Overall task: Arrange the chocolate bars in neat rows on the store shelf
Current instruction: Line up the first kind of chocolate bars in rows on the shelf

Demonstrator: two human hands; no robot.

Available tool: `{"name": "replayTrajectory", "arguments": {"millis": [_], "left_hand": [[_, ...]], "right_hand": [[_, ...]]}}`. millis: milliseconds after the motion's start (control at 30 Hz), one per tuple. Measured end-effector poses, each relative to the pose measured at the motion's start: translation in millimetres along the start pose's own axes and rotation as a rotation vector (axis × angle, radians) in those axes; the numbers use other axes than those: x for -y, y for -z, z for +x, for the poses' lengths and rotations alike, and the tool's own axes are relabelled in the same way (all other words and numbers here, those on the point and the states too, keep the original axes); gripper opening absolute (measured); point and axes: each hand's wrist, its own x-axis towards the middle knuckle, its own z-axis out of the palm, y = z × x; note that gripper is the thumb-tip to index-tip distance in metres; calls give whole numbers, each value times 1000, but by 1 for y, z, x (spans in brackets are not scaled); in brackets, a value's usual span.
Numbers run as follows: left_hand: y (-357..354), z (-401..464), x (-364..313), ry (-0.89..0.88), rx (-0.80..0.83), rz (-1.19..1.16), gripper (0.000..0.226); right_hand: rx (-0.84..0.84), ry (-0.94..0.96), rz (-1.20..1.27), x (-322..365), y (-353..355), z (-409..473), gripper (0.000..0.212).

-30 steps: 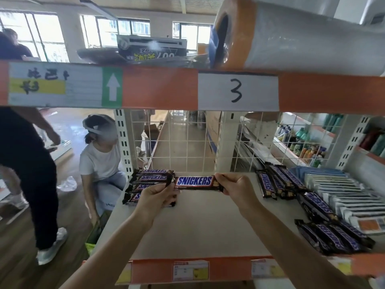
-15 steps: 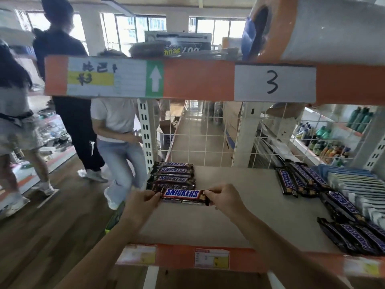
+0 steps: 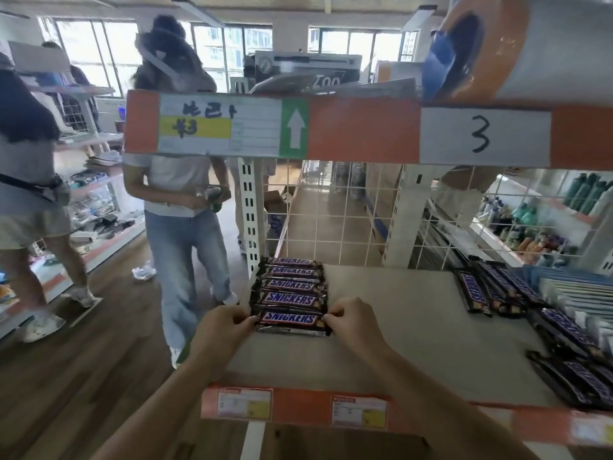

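A Snickers bar (image 3: 289, 319) lies crosswise at the left end of the beige shelf (image 3: 398, 327). My left hand (image 3: 221, 328) pinches its left end and my right hand (image 3: 352, 323) pinches its right end. It sits at the near end of a row of several Snickers bars (image 3: 289, 283) that runs back toward the wire grid. More dark bars lie loosely on the right: one group at the back (image 3: 491, 290) and another near the front edge (image 3: 577, 366).
Flat blue-and-white packs (image 3: 577, 287) fill the shelf's far right. The upper shelf edge with the "3" label (image 3: 481, 134) hangs overhead. A person in jeans (image 3: 185, 234) stands just left of the shelf; another person (image 3: 30, 180) is at far left.
Both hands carried the bar from mid-shelf to the left and down onto the shelf, at the near end of the row. The person on the left stood up and came closer.
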Motion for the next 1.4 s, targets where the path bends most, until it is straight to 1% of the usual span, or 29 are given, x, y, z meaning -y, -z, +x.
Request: {"name": "replayTrajectory", "arguments": {"millis": [233,400,500,600,667,700,767,833,900,1000,1100,1167,1267,1300,1333,1400], "left_hand": [[1,5,2,1,40,31,30],[0,8,5,-5,17,62,28],[0,8,6,-15,-11,49,24],[1,9,2,-10,-73,47,14],[-1,11,-5,-55,-145,93,17],[-3,11,-9,-104,-172,120,18],[-13,15,-19,-256,-187,180,17],[-25,20,-34,-431,-154,244,21],[-41,28,-53,-572,-84,308,31],[-66,34,-87,-687,37,430,41],[-93,38,-113,-723,111,504,50],[-108,38,-128,-721,190,450,61],[-129,34,-151,-725,237,360,83],[-135,33,-157,-725,249,350,88],[-141,32,-163,-728,257,347,89],[-153,32,-176,-746,258,340,81]], "right_hand": [[-18,2,-13,2,-3,3,12],[-29,-2,-34,2,-5,4,10],[-29,-11,-33,1,-5,5,10],[-28,-15,-67,0,-4,4,19],[-77,2,-130,-2,0,2,24],[-117,24,-167,-4,3,1,24],[-184,92,-256,-8,12,-1,25],[-198,157,-325,-16,20,-2,30],[-187,174,-372,-26,27,-3,35],[-136,115,-443,-43,42,-7,39],[-75,48,-476,-60,60,-14,47],[-67,-3,-478,-72,74,-19,49],[-95,-65,-478,-90,97,-26,49],[-100,-91,-473,-96,105,-28,49],[-108,-116,-474,-101,112,-31,49],[-133,-157,-498,-113,125,-35,48]]}}
